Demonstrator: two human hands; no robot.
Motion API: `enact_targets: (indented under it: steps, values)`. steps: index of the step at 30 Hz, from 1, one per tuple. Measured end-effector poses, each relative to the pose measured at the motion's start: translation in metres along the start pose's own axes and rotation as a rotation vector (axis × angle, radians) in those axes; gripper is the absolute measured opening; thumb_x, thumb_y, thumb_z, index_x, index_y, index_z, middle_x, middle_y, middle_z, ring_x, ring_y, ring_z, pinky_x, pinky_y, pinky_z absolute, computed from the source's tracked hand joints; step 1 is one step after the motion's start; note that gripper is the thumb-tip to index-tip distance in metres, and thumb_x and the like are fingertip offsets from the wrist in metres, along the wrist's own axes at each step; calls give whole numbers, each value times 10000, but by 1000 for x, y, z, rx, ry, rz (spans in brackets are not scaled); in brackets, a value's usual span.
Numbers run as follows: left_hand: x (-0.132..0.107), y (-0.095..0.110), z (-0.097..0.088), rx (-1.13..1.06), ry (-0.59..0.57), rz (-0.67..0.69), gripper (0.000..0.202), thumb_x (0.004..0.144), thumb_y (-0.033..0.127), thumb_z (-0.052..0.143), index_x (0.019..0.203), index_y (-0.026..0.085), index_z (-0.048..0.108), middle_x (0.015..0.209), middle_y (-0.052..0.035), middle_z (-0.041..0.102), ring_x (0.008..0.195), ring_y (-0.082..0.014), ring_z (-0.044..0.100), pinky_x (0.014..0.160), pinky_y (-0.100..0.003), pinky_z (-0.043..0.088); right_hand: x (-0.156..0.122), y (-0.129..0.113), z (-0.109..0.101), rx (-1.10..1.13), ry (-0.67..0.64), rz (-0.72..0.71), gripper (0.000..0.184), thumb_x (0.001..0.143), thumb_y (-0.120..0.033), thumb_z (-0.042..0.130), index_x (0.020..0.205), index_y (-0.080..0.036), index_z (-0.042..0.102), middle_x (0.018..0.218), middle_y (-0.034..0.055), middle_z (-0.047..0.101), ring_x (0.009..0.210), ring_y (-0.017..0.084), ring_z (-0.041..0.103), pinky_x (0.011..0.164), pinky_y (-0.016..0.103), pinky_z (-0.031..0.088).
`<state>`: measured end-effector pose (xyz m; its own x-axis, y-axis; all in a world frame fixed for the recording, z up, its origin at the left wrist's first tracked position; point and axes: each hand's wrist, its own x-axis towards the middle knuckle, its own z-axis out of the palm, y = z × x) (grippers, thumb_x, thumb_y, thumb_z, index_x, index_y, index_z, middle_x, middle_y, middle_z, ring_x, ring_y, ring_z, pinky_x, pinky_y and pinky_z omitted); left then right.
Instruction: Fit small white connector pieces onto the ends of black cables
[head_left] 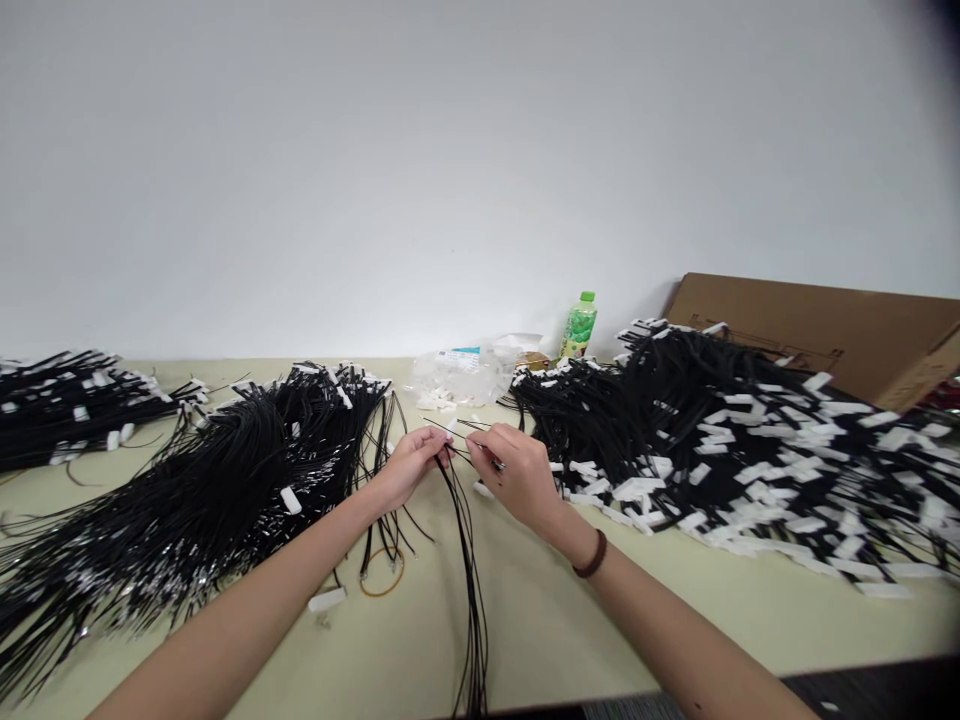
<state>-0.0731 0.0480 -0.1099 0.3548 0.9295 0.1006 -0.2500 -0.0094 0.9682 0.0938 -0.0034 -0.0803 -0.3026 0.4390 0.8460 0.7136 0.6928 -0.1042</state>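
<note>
Several thin black wires (466, 570) hang from my left hand (414, 465), down past the table's front edge. The left fingers are closed around their upper ends, where a small white piece shows at the fingertips. Close by on the right, my right hand (517, 470) pinches a thin black wire end (471, 424) between thumb and fingers. The wire tips stick out above both hands. The exact contact between the fingertips is too small to make out.
Black wires with white connectors lie in a large heap (660, 400) on the right and another heap (270, 450) on the left. Behind my hands sit a clear plastic bag (457, 378) and a green bottle (579, 325). A cardboard box (795, 320) leans at the back right. A yellow ring (384, 592) lies in front.
</note>
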Motion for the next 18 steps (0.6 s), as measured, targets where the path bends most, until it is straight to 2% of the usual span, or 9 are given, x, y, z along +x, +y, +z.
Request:
enact_targets:
  steps: [18]
  values:
    - [1,-1,0,10,17,10,234,679,342,673,737,129,595,664,-13,578,623,-114,501,652,-248,372,0,0,0,-18,-17,-10,199,884,-221,428,768,-165,580,608,3,488,570,110,437,565,234,319]
